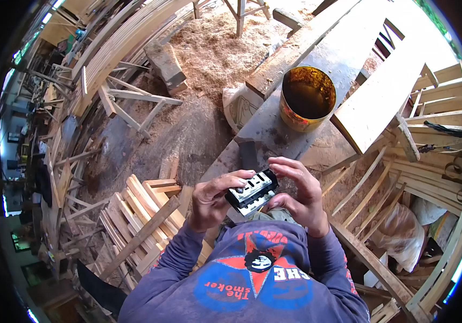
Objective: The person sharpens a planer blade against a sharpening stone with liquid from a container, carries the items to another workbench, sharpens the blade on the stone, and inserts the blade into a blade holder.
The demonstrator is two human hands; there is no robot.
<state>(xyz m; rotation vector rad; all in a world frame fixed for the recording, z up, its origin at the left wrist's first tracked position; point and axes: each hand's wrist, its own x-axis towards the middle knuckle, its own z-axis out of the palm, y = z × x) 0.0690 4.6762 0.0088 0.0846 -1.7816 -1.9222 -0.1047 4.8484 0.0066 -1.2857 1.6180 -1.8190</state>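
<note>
Blk/silver slotted metal block (252,188) sits btwn both hands, in front of the shirt, tilted, slotted face up. L hand (213,195) is closed on its L end, digit laid along the top, others curled under/behind. R hand (299,195) is half-curled round the R end, fingers at the far corner, thumb on the near side w/ a gap btwn; can't tell if it grips firmly or just touches. Just past the hands, a dark flat piece (248,154) lies on the near end of the grey bench plank (344,51). Further along, a big stained tin (297,121), open top, stands upright on the plank, in the way of a straight reach fwd. Wide board (373,110) flanks the tin on R, rough beam (290,54) on L. Stacked wood strips (143,207) crowd L elbow side; wood rail (373,264) runs by R forearm. Sawdust floor (209,51) spreads fwd-L beyond the bench edge, giving room that way.
</note>
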